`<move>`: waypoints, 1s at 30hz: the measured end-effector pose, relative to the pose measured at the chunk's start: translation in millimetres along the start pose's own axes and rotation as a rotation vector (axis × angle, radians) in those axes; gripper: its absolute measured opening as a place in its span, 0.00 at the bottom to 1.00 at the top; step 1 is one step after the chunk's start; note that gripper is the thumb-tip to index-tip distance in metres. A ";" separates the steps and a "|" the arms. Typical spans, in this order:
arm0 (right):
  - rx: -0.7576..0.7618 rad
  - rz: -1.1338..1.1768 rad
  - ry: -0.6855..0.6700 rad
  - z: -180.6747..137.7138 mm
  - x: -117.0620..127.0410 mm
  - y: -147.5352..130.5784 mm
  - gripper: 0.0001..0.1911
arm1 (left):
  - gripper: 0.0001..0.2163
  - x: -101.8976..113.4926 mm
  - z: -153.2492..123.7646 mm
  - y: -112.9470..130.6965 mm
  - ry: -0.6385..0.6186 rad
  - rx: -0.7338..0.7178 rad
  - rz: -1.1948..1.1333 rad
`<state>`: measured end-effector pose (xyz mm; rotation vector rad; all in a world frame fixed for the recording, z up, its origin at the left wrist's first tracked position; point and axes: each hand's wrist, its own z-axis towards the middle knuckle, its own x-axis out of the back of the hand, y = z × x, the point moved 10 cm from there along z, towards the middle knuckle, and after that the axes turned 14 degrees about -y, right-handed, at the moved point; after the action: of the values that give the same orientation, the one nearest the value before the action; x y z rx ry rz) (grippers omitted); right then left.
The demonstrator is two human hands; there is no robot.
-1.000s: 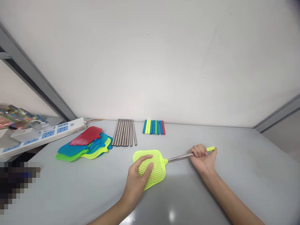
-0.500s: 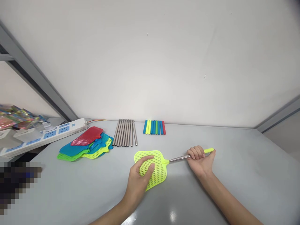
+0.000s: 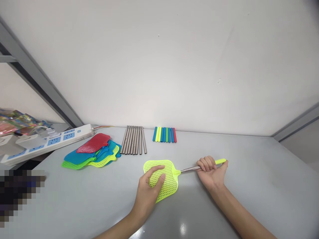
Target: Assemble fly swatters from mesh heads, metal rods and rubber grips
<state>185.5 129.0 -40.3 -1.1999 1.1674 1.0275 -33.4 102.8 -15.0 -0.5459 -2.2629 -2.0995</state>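
Tabletop [image 3: 261, 186]: smooth grey, w/ glare spots on the near side; light plastic prob. slides on it if let go.

Fly swatter [image 3: 184, 171], yellow-green w/ metal middle, is held crosswise over the near-centre part, b/w both hands; can't tell if it touches down. Prob. v. light, most wt. in the metal.

Behind it to the L: pile of mesh heads [image 3: 91, 149], red, blue, green & yellow, thin, look bendy. Smaller: row of metal rods [image 3: 132, 141], then row of coloured grips [image 3: 164, 135].

Swatter's own mesh head [image 3: 170, 184]: perforated, prob. soft plastic that flexes at the rim, so best held flat near the neck [image 3: 177, 172], not by a far corner. L hand [image 3: 147, 191] lies on it, thumb & index spread on top; other fingers hidden, can't tell if they pinch from below.

Slim rod [image 3: 190, 169]: stiff, shiny, likely slippery; best spot for firm force. R hand [image 3: 210, 174], palm up, has fingers closed round the swatter where rod meets grip.

Yellow grip [image 3: 220, 161]: smallest pc., looks smooth, prob. a bit rubbery; thumb tip by its far end, OK place to push.
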 end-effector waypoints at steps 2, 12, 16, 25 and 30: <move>0.001 -0.001 0.011 -1.1 1.1 1.9 0.27 | 0.12 -0.2 0.1 0.4 0.001 -0.001 -0.001; -0.006 -0.067 0.002 -5.3 -3.0 9.3 0.28 | 0.12 -1.6 -0.6 1.1 0.002 0.006 0.005; -0.004 -0.071 -0.002 -5.8 -4.0 9.4 0.28 | 0.11 -1.7 -0.6 1.5 0.001 0.004 0.020; 0.006 -0.070 0.006 -5.9 -4.0 7.6 0.29 | 0.11 -2.7 -2.1 4.3 0.023 -0.019 0.004; -0.001 -0.121 -0.012 -4.9 -5.8 6.1 0.29 | 0.12 -4.4 -2.5 3.1 0.013 -0.012 -0.005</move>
<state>178.2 124.8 -35.4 -1.2484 1.0716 0.9430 -29.1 99.4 -12.8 -0.5262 -2.2483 -2.1143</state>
